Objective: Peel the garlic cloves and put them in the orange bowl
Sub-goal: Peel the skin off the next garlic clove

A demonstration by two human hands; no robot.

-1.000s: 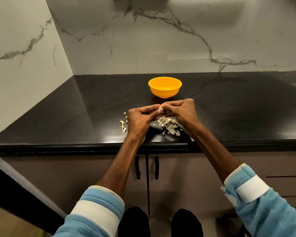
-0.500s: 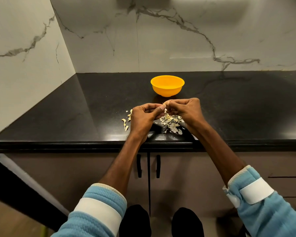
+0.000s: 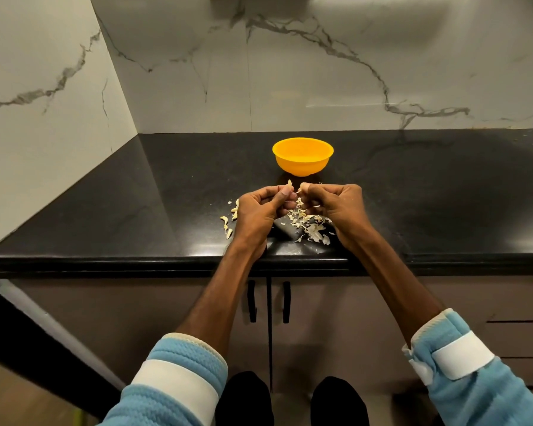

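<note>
The orange bowl (image 3: pixel 302 159) stands on the black counter, just beyond my hands. My left hand (image 3: pixel 259 207) and my right hand (image 3: pixel 336 204) are held close together above the counter, fingers curled, fingertips nearly meeting. Between the fingertips a small pale garlic clove (image 3: pixel 290 184) shows, pinched mostly by my left hand, while my right thumb and finger pinch at its skin. A heap of garlic peels (image 3: pixel 310 226) lies on the counter under and between my hands. What is inside the bowl cannot be seen from here.
More pale garlic bits (image 3: pixel 230 218) lie left of my left hand. The black counter (image 3: pixel 136 216) meets marble walls at the left and back; its front edge runs under my wrists. Cabinet doors with black handles (image 3: pixel 268 302) lie below.
Both hands have lifted slightly and moved toward the bowl, and their fingertips have parted a little, so a sliver of clove or skin now shows between them.
</note>
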